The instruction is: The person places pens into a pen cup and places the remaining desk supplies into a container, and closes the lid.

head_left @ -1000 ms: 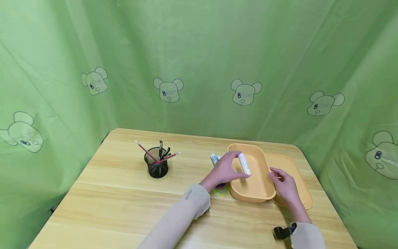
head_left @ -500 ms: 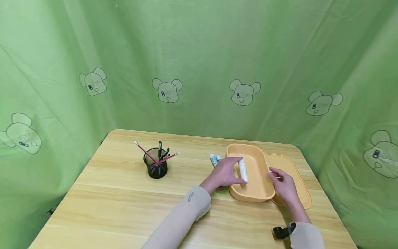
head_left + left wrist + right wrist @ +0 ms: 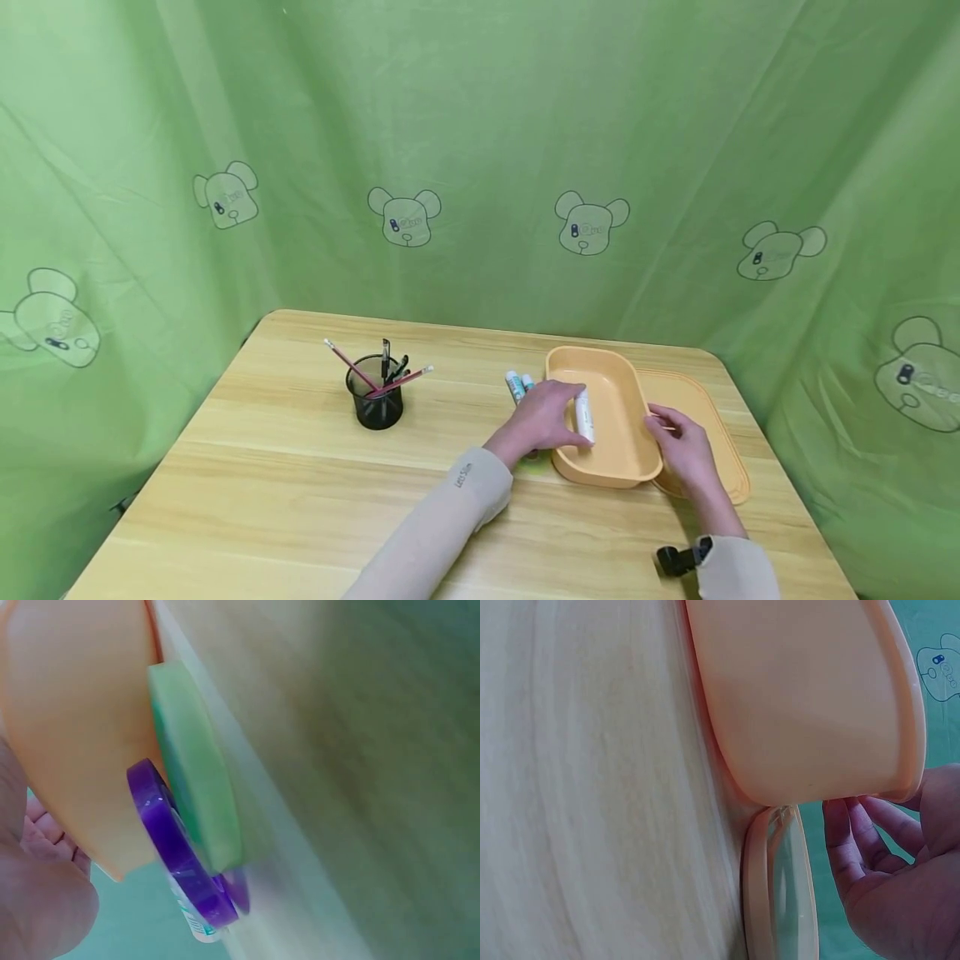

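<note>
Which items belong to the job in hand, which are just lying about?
Probably the job:
white stick, pinched by left hand
orange box, right hand on its rim
lid, likely the box's

Probably just lying about:
mesh cup of pens and pencils
teal-labelled sticks, purple roll, green roll (not held; unsure)

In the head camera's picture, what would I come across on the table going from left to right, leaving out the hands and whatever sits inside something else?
Black mesh pen cup → teal-and-white tubes → open orange box → orange lid, partly overlapped by the box.
</note>
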`<state>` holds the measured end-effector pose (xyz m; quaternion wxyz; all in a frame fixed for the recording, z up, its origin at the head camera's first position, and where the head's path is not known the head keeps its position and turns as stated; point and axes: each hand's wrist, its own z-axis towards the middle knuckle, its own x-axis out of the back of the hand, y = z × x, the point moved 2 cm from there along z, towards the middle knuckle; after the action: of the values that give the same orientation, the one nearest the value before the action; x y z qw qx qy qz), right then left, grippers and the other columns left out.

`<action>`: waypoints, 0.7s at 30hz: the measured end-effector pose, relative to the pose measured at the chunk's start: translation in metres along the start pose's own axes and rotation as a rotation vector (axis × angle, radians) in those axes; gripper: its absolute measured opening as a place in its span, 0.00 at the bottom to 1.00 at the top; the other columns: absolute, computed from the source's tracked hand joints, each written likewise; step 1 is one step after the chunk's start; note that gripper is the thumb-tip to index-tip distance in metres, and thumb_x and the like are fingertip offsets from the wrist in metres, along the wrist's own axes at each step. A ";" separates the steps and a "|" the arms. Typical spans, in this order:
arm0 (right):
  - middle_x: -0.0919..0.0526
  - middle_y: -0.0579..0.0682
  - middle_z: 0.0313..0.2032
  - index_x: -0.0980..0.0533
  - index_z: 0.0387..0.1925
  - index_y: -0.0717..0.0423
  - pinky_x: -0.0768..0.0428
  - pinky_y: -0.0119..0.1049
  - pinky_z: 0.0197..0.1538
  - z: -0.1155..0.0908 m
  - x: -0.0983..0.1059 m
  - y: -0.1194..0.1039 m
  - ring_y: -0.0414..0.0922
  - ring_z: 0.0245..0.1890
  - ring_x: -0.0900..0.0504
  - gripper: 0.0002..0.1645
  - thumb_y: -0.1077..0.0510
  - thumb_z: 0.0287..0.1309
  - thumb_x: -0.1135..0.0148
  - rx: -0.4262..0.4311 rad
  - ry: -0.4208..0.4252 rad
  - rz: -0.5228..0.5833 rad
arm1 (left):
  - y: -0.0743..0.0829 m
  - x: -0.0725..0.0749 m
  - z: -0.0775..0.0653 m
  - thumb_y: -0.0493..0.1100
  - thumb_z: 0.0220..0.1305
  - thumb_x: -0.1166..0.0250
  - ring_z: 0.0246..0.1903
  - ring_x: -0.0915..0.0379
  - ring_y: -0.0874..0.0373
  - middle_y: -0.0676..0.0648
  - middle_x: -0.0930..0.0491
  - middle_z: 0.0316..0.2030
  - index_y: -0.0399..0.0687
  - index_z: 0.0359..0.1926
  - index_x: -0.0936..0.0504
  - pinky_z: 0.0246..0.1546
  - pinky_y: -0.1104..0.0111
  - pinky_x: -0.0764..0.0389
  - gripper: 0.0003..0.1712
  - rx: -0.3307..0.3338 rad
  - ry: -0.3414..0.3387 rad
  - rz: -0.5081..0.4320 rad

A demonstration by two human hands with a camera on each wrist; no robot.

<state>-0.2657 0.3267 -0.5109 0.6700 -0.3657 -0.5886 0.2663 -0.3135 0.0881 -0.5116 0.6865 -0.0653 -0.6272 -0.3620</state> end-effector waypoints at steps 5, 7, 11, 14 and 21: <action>0.23 0.60 0.51 0.29 0.62 0.58 0.23 0.21 0.36 0.000 0.001 0.000 0.27 0.36 0.27 0.29 0.46 0.67 0.46 0.006 0.005 -0.012 | 0.003 0.000 0.002 0.71 0.37 0.27 0.61 0.34 0.59 0.58 0.28 0.62 0.55 0.68 0.34 0.67 0.68 0.38 0.57 0.019 -0.035 0.035; 0.22 0.60 0.51 0.29 0.62 0.59 0.23 0.21 0.36 0.000 0.001 0.000 0.27 0.36 0.27 0.29 0.46 0.67 0.46 0.010 0.008 -0.015 | 0.004 -0.001 0.002 0.71 0.37 0.27 0.61 0.34 0.59 0.58 0.28 0.62 0.56 0.68 0.34 0.67 0.68 0.39 0.57 0.026 -0.046 0.044; 0.22 0.60 0.51 0.29 0.62 0.58 0.24 0.21 0.36 -0.001 0.001 0.002 0.28 0.36 0.27 0.29 0.45 0.67 0.46 0.010 0.009 -0.010 | 0.006 0.001 0.002 0.71 0.38 0.27 0.61 0.35 0.60 0.59 0.28 0.62 0.56 0.68 0.34 0.67 0.69 0.40 0.55 0.021 -0.050 0.066; 0.22 0.60 0.51 0.29 0.62 0.58 0.24 0.20 0.37 -0.001 0.001 0.002 0.28 0.37 0.27 0.29 0.45 0.67 0.46 0.014 0.010 -0.010 | 0.006 0.001 0.002 0.71 0.40 0.28 0.62 0.35 0.60 0.58 0.28 0.62 0.56 0.68 0.34 0.68 0.69 0.41 0.54 0.018 -0.054 0.083; 0.22 0.59 0.50 0.29 0.62 0.58 0.24 0.20 0.37 0.001 0.000 0.004 0.27 0.36 0.27 0.29 0.45 0.67 0.46 0.020 0.012 -0.009 | 0.003 -0.001 0.003 0.73 0.41 0.30 0.63 0.37 0.60 0.58 0.30 0.64 0.57 0.69 0.36 0.70 0.69 0.45 0.56 0.018 -0.057 0.056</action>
<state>-0.2661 0.3293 -0.5137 0.6785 -0.3578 -0.5835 0.2668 -0.3140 0.0919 -0.5111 0.6787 -0.0871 -0.6478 -0.3348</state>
